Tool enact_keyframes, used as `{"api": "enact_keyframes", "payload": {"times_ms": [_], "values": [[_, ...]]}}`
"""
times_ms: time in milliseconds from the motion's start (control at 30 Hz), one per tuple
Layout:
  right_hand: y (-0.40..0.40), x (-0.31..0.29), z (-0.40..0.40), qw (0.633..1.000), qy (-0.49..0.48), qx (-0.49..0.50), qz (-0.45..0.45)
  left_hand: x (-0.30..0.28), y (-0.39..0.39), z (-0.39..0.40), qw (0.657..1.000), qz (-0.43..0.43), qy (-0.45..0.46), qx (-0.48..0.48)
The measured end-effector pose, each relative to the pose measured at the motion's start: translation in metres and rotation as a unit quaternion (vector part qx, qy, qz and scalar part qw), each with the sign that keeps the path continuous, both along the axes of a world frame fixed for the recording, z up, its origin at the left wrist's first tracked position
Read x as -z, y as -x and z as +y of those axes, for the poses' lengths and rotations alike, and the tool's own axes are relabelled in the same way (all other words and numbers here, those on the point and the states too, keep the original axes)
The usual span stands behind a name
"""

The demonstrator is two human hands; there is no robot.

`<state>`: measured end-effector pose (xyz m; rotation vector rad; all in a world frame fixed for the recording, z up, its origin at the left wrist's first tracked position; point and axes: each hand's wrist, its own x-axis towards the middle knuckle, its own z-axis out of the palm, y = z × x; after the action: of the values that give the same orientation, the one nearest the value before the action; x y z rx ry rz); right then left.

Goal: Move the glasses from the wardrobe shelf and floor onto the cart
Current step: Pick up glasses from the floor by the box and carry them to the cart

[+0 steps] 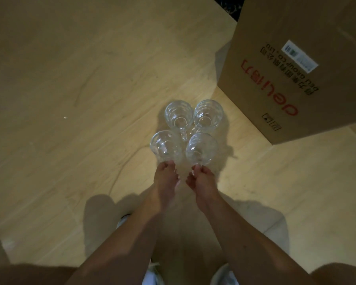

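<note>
From the head camera, four clear glass mugs stand in a tight cluster on the pale wooden floor (70, 68), just left of the near corner of a big cardboard box (296, 68). The far left mug (178, 114) and the far right mug (208, 113) sit side by side closest to the box, their handles pointing back toward the person. The near left mug (166, 145) and the near right mug (201, 149) sit just in front of them, almost touching. The left hand (165, 175) pinches the near left mug at its near edge, fingers curled on it; the right hand (200, 177) pinches the near right mug the same way. Left of the mugs the floor lies open and wide. The box walls off the right side. Light shoes (224, 274) show below the arms.
</note>
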<state>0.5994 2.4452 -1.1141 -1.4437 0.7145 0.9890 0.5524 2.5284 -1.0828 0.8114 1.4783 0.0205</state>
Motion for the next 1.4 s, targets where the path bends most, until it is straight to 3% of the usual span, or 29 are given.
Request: {"api": "enact_keyframes", "payload": {"times_ms": [233,567,833,1000,1233,1400], "values": [[0.004,-0.150,-0.029,0.998,0.038,-0.014,0.044,-0.147,0.021,-0.011,0.999,0.028,-0.006,0.044],[-0.031,-0.463,-0.050,0.999,0.027,-0.001,0.028,-0.454,-0.020,-0.008,0.996,0.011,0.007,0.086],[-0.092,-0.661,-0.071,0.995,-0.034,0.019,-0.091,-0.666,-0.083,-0.014,0.982,-0.069,-0.061,0.163],[-0.128,-0.738,-0.100,0.977,-0.071,0.044,-0.198,-0.745,-0.120,-0.038,0.945,-0.146,-0.159,0.247],[-0.145,-0.808,-0.172,0.946,-0.041,0.195,-0.257,-0.798,-0.179,-0.094,0.913,-0.209,-0.121,0.330],[-0.131,-0.835,-0.235,0.902,-0.022,0.313,-0.298,-0.818,-0.203,-0.158,0.857,-0.256,-0.087,0.440]]}}
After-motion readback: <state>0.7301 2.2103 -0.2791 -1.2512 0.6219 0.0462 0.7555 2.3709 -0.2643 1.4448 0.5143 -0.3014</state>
